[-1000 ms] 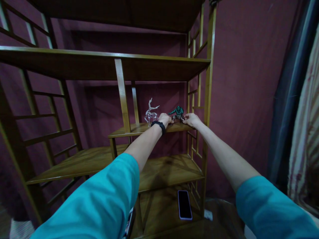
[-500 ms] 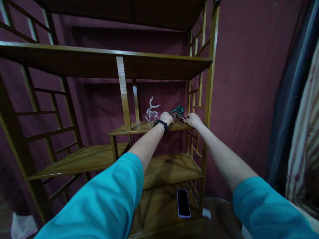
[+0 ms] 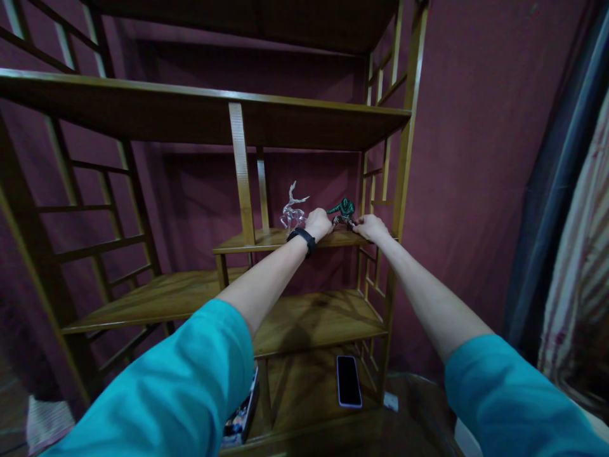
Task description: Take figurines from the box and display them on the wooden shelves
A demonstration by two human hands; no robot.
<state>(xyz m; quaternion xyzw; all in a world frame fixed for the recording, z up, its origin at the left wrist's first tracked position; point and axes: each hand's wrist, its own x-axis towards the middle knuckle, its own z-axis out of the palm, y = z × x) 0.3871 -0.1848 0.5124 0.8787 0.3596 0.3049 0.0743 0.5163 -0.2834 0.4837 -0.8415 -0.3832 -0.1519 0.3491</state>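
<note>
A small dark green figurine [image 3: 343, 209] stands on the raised middle shelf [image 3: 276, 239], between my two hands. My right hand [image 3: 372, 227] is closed, thumb and fingers pinching the figurine's lower right side. On its left side is my left hand [image 3: 318, 223], a black band on the wrist; its fingers are curled, and their tips are hidden behind the hand, at the figurine's base. Just left of that hand, a clear glass deer [image 3: 292, 212] with tall antlers stands on the same shelf, its lower part partly covered by my wrist.
The wooden shelf unit [image 3: 240, 171] has uprights and side lattices around my arms. A phone [image 3: 349, 381] lies on the bottom shelf, with a printed box or book [image 3: 242, 412] left of it. Curtains [image 3: 566, 273] hang at the right. A cloth [image 3: 47, 419] is at lower left.
The view has shifted slightly. My left forearm has moved a little left and down, uncovering the printed item on the bottom shelf. Both hands stay at the figurine.
</note>
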